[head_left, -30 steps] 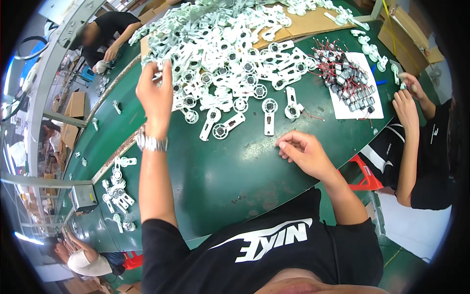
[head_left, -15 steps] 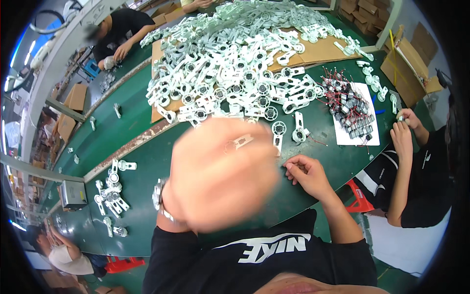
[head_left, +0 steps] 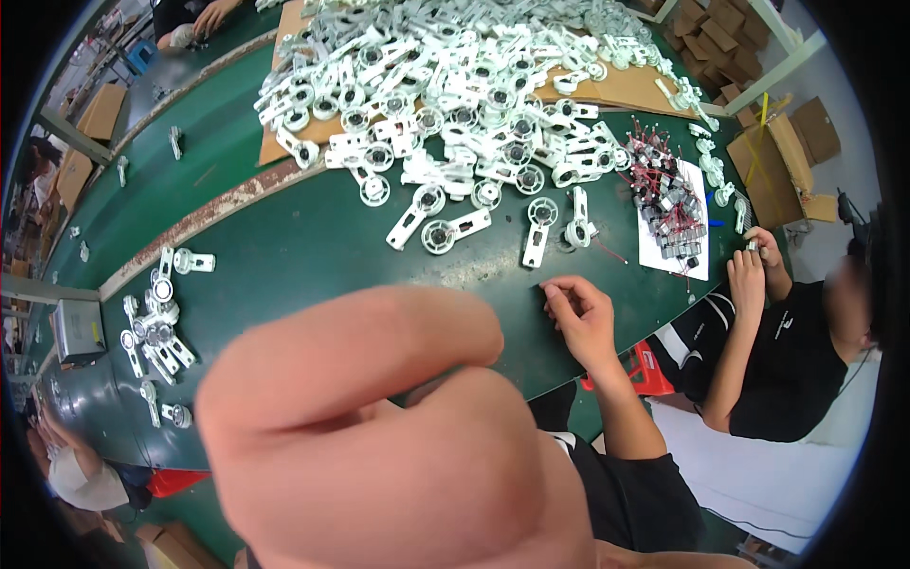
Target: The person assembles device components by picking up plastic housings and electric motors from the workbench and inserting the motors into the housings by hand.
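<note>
My left hand [head_left: 379, 436] is raised right up to the camera, a large blurred shape filling the lower middle; whether it holds anything is hidden. My right hand [head_left: 580, 321] rests on the green table [head_left: 313, 256] near its front edge, fingers curled and fingertips pinched together. Just beyond it lie a few loose white plastic ring-and-arm parts [head_left: 537, 228]. A big heap of the same white parts [head_left: 455, 85] covers a cardboard sheet [head_left: 626, 90] further back.
To the right, a white sheet [head_left: 654, 256] carries small motors with red wires [head_left: 668, 213]. A co-worker in black [head_left: 787, 351] works at the table's right end. More white parts [head_left: 152, 322] and a grey box [head_left: 76, 330] lie at left. Cardboard boxes [head_left: 796, 133] stand beyond.
My left hand left the heap of parts and came up to the camera, now covering more of the view. My right hand stayed near the table's front edge.
</note>
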Demonstrator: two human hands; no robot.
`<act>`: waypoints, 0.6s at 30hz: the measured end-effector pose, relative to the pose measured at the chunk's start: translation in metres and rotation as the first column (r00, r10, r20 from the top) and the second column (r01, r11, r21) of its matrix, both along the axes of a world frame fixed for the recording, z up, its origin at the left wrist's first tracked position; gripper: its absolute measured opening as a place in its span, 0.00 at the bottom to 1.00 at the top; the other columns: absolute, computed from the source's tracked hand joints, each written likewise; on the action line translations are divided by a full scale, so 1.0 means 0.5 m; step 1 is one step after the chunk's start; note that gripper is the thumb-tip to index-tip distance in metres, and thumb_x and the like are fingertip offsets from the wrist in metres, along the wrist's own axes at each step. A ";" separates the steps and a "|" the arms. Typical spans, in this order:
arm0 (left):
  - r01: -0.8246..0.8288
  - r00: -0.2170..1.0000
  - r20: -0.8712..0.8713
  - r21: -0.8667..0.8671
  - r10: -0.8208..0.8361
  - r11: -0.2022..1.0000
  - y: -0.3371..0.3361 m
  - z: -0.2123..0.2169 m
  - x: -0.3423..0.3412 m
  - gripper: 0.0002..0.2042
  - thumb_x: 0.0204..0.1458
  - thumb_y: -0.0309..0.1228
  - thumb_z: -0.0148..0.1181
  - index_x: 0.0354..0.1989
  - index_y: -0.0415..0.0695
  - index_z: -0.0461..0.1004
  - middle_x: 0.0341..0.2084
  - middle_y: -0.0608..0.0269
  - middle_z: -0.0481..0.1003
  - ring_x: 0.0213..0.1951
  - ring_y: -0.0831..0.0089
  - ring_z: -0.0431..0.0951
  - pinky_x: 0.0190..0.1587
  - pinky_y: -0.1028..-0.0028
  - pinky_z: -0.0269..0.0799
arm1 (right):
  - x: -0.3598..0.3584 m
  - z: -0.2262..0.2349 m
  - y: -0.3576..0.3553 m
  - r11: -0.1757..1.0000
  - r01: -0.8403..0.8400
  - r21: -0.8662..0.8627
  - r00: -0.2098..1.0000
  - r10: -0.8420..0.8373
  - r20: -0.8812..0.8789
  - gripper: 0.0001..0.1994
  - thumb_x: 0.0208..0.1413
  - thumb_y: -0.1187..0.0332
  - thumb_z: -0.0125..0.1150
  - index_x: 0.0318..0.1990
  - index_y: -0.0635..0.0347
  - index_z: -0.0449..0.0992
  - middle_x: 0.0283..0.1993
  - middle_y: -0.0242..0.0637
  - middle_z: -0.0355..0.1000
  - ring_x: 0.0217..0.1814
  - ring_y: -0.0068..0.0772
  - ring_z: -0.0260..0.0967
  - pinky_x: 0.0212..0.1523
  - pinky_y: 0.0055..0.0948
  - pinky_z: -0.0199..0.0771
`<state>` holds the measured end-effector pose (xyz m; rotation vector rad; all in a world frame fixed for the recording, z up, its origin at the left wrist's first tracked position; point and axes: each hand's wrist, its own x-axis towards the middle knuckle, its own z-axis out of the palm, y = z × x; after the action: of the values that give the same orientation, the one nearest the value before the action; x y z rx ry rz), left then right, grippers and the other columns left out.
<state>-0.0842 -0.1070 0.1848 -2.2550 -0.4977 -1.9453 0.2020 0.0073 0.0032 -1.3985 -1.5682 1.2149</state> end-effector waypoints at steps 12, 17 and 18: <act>-0.036 0.998 0.058 -0.014 0.036 0.999 0.162 0.004 0.015 0.09 0.28 0.31 0.62 0.16 0.47 0.66 0.18 0.68 0.68 0.22 0.67 0.71 0.19 0.71 0.67 | -0.004 -0.009 -0.009 0.997 0.076 0.009 0.997 -0.076 0.001 0.05 0.66 0.71 0.63 0.44 0.63 0.82 0.28 0.25 0.75 0.27 0.10 0.68 0.27 0.14 0.66; -0.035 0.997 0.069 -0.059 0.039 0.998 0.114 0.002 0.027 0.09 0.27 0.32 0.62 0.16 0.48 0.66 0.17 0.68 0.67 0.22 0.68 0.71 0.19 0.71 0.66 | -0.035 -0.006 0.002 0.999 -0.001 -0.037 1.000 0.001 -0.012 0.06 0.66 0.71 0.64 0.44 0.63 0.82 0.30 0.24 0.75 0.29 0.10 0.67 0.29 0.14 0.65; -0.067 0.995 0.067 -0.082 0.072 0.994 0.128 0.011 0.035 0.10 0.27 0.32 0.62 0.16 0.48 0.66 0.17 0.69 0.67 0.22 0.68 0.71 0.18 0.71 0.66 | -0.037 0.005 -0.001 0.999 0.013 -0.044 0.999 -0.014 -0.037 0.06 0.66 0.70 0.64 0.44 0.62 0.82 0.30 0.24 0.75 0.28 0.10 0.67 0.28 0.15 0.65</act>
<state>-0.0665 -0.0428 0.1902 -2.1902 -0.6640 -2.0094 0.1836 0.0066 0.0056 -1.4042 -1.5128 1.2670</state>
